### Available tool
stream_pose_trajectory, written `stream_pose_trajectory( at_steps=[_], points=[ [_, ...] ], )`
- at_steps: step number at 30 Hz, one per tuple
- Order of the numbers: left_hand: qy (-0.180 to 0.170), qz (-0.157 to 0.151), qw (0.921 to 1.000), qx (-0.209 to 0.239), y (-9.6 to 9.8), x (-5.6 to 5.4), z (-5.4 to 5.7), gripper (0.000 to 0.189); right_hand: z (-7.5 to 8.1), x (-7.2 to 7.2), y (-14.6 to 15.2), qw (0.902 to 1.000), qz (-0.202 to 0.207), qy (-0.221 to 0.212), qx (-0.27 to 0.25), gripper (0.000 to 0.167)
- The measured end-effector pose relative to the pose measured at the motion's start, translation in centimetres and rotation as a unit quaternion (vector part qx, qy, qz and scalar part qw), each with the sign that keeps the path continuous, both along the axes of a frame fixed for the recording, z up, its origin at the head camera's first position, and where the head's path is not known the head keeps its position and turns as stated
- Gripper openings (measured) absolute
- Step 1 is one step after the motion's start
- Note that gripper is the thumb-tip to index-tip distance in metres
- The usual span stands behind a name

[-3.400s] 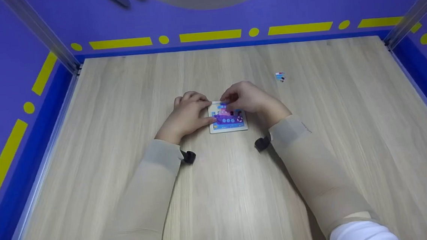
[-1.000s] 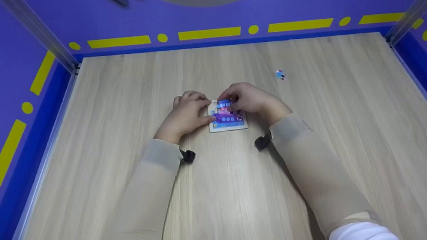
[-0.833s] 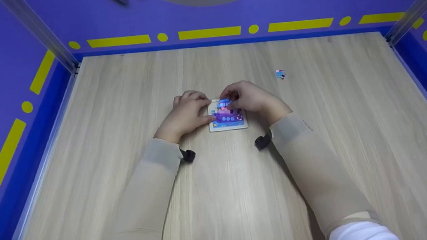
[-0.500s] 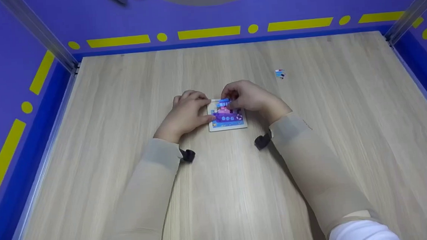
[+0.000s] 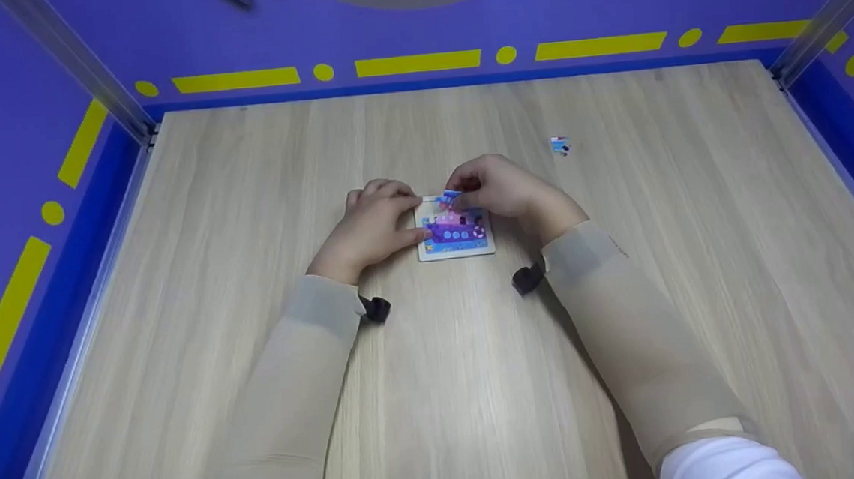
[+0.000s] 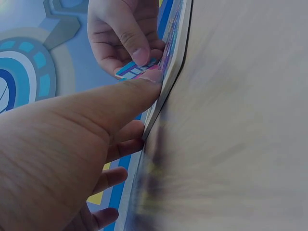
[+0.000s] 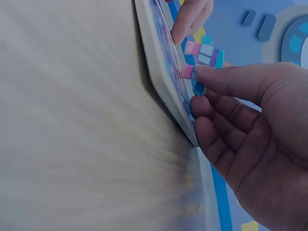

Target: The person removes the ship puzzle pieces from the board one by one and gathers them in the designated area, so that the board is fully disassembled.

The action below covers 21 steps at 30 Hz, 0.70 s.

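Note:
A small square jigsaw puzzle board (image 5: 455, 255) with a pale frame lies on the table, showing a purple and pink ship over blue water. My left hand (image 5: 372, 230) rests at its left side; the thumb (image 6: 144, 83) lies on the picture and a fingertip touches near the far left corner. Over the board's far part, my right hand (image 5: 502, 187) pinches a puzzle piece (image 7: 207, 54) between thumb and fingers. That piece is pink, white, purple and blue, and it is tilted up off the board. The right fingers partly cover the board's far right corner.
Another puzzle piece (image 5: 560, 146) lies loose on the wooden table (image 5: 422, 390), beyond the board to the right. Blue-purple walls (image 5: 412, 30) with yellow marks enclose the back and sides. A dark camera mount (image 5: 378, 310) sits at each wrist.
My right hand, low over the board's far part in the earlier frames, has risen slightly and moved away from me, tilting the pinched puzzle piece up. The left hand keeps its place.

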State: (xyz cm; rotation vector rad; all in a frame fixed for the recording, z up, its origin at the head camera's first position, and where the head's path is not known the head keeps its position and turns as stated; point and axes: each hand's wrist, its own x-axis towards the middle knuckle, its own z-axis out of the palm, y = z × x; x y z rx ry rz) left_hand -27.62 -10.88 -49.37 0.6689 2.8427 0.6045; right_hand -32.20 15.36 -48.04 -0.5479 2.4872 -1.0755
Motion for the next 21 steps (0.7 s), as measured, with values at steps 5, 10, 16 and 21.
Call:
stream_pose_trajectory(
  at_steps=[5, 10, 16, 21],
  points=[
    [-0.001, -0.001, 1.0000, -0.001, 0.0, 0.0, 0.0, 0.068, 0.3, 0.1, 0.0, 0.9999, -0.007, 0.007, 0.004, 0.016],
    [-0.002, 0.001, 1.0000, -0.002, 0.0, 0.0, -0.1, 0.068, 0.4, -0.1, 0.1, 0.9998, -0.005, 0.016, 0.012, 0.018],
    [-0.001, 0.003, 1.0000, 0.000, 0.0, 0.0, -0.2, 0.068, 0.5, -0.3, 0.4, 0.9995, -0.030, 0.007, -0.005, 0.018],
    [0.000, 0.003, 1.0000, 0.001, 0.0, -0.1, -0.2, 0.069, 0.3, -0.6, 1.2, 0.9948, -0.072, -0.016, -0.070, 0.017]
  ],
)
